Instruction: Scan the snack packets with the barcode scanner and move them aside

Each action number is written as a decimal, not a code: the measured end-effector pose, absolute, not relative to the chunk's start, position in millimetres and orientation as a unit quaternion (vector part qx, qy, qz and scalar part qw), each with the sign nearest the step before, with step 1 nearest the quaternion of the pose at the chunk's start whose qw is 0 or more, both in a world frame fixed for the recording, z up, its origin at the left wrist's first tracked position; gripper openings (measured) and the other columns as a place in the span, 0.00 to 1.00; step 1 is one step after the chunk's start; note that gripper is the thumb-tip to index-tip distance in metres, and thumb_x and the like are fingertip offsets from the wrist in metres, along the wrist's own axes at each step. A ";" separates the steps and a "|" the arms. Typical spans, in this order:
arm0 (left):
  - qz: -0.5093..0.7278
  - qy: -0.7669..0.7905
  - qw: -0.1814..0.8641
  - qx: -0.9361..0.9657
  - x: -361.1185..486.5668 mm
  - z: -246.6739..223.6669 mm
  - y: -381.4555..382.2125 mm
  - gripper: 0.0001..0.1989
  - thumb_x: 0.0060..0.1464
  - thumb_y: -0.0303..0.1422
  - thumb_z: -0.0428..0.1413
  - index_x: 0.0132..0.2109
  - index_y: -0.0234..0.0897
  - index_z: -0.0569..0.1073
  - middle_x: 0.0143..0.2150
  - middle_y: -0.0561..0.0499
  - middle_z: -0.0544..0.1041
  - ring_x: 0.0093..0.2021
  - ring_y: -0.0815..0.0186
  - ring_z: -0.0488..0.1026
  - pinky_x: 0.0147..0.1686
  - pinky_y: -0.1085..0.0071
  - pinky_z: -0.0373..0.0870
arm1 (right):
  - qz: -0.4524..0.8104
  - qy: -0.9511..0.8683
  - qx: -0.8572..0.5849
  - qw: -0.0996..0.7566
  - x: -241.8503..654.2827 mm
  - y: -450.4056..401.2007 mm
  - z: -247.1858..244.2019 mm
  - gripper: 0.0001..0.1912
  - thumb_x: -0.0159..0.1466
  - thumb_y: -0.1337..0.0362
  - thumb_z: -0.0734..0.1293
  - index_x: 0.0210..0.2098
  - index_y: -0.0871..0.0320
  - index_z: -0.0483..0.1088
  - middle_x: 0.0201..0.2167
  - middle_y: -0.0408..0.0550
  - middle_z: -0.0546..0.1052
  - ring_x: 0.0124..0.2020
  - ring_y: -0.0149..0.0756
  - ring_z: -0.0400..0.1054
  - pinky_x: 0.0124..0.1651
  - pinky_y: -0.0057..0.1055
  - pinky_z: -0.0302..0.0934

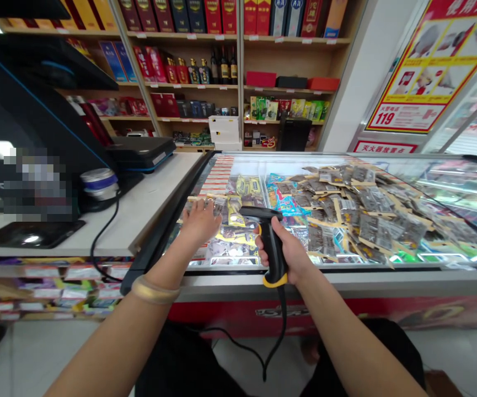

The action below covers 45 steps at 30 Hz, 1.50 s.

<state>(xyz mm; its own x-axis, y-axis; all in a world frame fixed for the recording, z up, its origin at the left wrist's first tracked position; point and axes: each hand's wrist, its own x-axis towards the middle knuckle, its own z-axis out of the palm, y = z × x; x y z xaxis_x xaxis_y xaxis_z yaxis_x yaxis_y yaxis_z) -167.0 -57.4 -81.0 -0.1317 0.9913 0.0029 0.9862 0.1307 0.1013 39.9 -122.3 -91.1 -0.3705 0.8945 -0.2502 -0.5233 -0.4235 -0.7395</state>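
Observation:
My right hand (290, 251) is wrapped round the handle of a black and yellow barcode scanner (274, 248), upright over the freezer's front edge, its cable hanging down. Its head points left, toward my left hand (199, 221). The left fingers are spread and rest on a small clear snack packet (217, 205) with a tan top strip, lying on the glass lid; whether they also grip it I cannot tell. At the right, many similar snack packets (373, 201) with tan strips lie heaped on the glass. Yellow and blue bags (279, 193) show beneath the lid.
To the left stands a counter (139, 201) with a black checkout terminal (35, 127), a round tin (98, 183) and a loose cable. Shelves (184, 36) of boxes and bottles line the back wall. The freezer's front panel (238, 314) is red; the scanner cable (265, 353) loops below it.

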 end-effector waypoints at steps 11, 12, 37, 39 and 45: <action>0.245 0.625 0.034 0.740 -90.5 -62.7 -58.7 0.22 0.59 0.42 0.53 0.55 0.36 0.76 0.57 0.39 0.77 0.62 0.50 0.69 0.63 0.53 0.63 | 0.695 -0.335 -0.276 0.573 110.0 -146.2 -92.4 0.30 0.52 0.39 0.75 0.38 0.59 0.72 0.24 0.40 0.71 0.18 0.25 0.63 0.19 0.21 0.61; 0.241 0.612 0.051 0.752 -75.0 -62.8 -58.2 0.21 0.59 0.43 0.53 0.53 0.37 0.78 0.54 0.40 0.79 0.60 0.50 0.70 0.62 0.54 0.64 | 0.681 -0.332 -0.283 0.587 120.1 -149.3 -92.1 0.30 0.52 0.39 0.75 0.38 0.59 0.72 0.24 0.40 0.71 0.19 0.25 0.63 0.19 0.21 0.61; 0.301 0.516 0.316 0.737 -8.7 -89.9 -39.4 0.22 0.36 0.47 0.69 0.33 0.39 0.71 0.31 0.50 0.77 0.34 0.59 0.74 0.34 0.65 0.69 | 0.622 -0.345 -0.327 0.622 186.3 -160.0 -114.9 0.28 0.57 0.39 0.72 0.40 0.58 0.72 0.26 0.41 0.72 0.20 0.27 0.65 0.21 0.25 0.63; 0.329 0.503 0.363 0.712 -11.7 -91.2 -39.8 0.22 0.37 0.45 0.69 0.36 0.38 0.73 0.34 0.48 0.79 0.37 0.58 0.76 0.38 0.64 0.71 | 0.620 -0.343 -0.330 0.624 186.6 -159.2 -116.1 0.29 0.57 0.39 0.72 0.41 0.58 0.72 0.27 0.41 0.72 0.19 0.27 0.65 0.20 0.25 0.63; 0.387 0.480 0.483 0.621 -10.4 -89.4 -42.3 0.25 0.37 0.39 0.71 0.42 0.35 0.74 0.41 0.45 0.81 0.43 0.59 0.78 0.47 0.60 0.73 | 0.622 -0.341 -0.332 0.621 188.0 -158.6 -114.9 0.27 0.58 0.40 0.72 0.40 0.58 0.71 0.27 0.42 0.72 0.20 0.27 0.64 0.20 0.25 0.63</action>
<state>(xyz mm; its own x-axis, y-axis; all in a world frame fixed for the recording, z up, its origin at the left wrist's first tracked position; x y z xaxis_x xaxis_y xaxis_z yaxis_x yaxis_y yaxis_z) -10.4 -42.3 -89.4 0.2388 0.9709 0.0168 0.2222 -0.0714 0.9724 188.0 -158.6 -114.9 -0.0064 0.9999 0.0104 -0.5463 0.0052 -0.8376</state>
